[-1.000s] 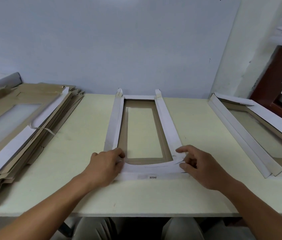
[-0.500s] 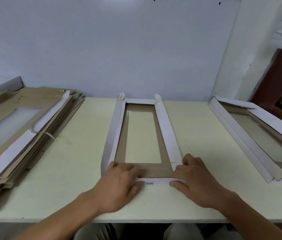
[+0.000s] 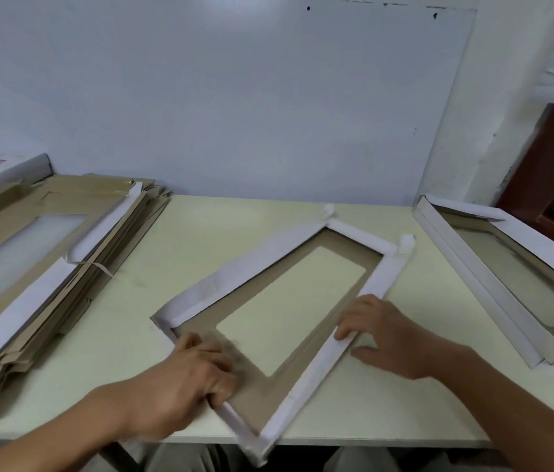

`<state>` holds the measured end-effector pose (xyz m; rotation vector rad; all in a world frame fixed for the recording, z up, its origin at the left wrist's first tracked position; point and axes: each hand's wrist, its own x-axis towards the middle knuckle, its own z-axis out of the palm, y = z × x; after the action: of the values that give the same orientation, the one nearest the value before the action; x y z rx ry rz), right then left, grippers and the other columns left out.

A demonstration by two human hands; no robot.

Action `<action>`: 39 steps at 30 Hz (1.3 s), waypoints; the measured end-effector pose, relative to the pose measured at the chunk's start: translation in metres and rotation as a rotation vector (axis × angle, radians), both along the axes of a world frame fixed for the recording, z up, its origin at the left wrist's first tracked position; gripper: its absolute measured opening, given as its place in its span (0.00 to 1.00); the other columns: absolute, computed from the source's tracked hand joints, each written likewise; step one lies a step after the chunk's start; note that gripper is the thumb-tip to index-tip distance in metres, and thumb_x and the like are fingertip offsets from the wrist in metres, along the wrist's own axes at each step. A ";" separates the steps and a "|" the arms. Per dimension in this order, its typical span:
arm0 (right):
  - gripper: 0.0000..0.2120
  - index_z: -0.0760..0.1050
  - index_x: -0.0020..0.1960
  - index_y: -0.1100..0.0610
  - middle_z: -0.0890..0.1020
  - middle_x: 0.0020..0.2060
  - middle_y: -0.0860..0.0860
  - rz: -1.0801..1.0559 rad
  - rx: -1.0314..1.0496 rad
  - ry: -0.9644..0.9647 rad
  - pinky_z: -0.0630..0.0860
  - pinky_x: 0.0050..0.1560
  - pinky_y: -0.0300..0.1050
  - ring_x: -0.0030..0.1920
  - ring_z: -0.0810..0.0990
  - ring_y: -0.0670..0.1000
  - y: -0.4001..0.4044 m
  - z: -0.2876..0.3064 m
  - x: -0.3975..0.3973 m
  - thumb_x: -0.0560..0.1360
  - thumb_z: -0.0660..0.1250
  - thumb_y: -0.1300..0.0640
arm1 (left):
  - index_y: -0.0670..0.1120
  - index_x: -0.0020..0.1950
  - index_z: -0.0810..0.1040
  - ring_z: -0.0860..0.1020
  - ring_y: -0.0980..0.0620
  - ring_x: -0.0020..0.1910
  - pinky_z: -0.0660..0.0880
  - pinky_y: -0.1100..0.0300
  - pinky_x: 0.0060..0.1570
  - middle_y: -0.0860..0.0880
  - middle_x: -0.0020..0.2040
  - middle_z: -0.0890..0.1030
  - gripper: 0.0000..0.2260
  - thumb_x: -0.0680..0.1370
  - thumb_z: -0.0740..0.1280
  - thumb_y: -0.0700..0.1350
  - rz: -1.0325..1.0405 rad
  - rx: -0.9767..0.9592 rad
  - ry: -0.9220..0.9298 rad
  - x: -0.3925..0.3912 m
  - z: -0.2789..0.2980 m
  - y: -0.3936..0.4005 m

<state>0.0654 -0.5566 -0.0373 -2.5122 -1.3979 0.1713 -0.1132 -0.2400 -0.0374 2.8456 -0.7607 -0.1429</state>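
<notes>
A flat cardboard frame (image 3: 257, 255), brown inside with white side flaps and a rectangular window, lies slanted on the pale table (image 3: 200, 233). Its far end points to the right and its near corner hangs over the table's front edge. My left hand (image 3: 190, 383) is on the near short end, blurred, with its fingers curled over the white near flap. My right hand (image 3: 387, 338) lies over the right long flap, fingertips on the flap and thumb on the table outside it.
A thick stack of similar flat cardboard pieces (image 3: 47, 267) fills the left of the table. A folded-up white frame tray (image 3: 479, 277) sits at the right edge. A pale board (image 3: 234, 97) leans on the wall behind. Red-brown woodwork (image 3: 547, 165) stands far right.
The frame has swung from straight ahead to a slant, far end to the right. My left hand slid along the near end; my right hand shifted from the near flap to the right flap.
</notes>
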 end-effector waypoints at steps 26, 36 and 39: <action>0.13 0.76 0.59 0.70 0.82 0.41 0.54 -0.488 0.485 1.234 0.81 0.49 0.41 0.40 0.82 0.49 0.177 -0.007 -0.013 0.76 0.69 0.65 | 0.50 0.59 0.77 0.73 0.50 0.50 0.73 0.58 0.49 0.52 0.57 0.75 0.10 0.82 0.60 0.51 0.025 -0.164 -0.208 0.008 -0.015 -0.056; 0.20 0.80 0.53 0.43 0.80 0.42 0.39 -0.099 -0.077 0.554 0.74 0.45 0.37 0.41 0.77 0.37 0.091 0.002 -0.005 0.65 0.77 0.38 | 0.47 0.55 0.84 0.76 0.56 0.57 0.72 0.64 0.56 0.53 0.57 0.79 0.12 0.74 0.67 0.37 0.173 -0.212 -0.042 0.028 -0.004 0.013; 0.16 0.77 0.49 0.44 0.76 0.37 0.37 -0.079 -0.126 0.430 0.67 0.37 0.34 0.35 0.73 0.37 0.083 0.000 -0.019 0.66 0.78 0.41 | 0.50 0.58 0.84 0.74 0.61 0.61 0.71 0.65 0.60 0.57 0.60 0.79 0.15 0.73 0.69 0.38 0.207 -0.225 0.008 0.031 -0.005 0.021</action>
<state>0.0465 -0.4733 -0.0371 -2.4245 -1.1417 0.7544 -0.0825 -0.2188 -0.0427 2.6845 -0.4442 -0.0357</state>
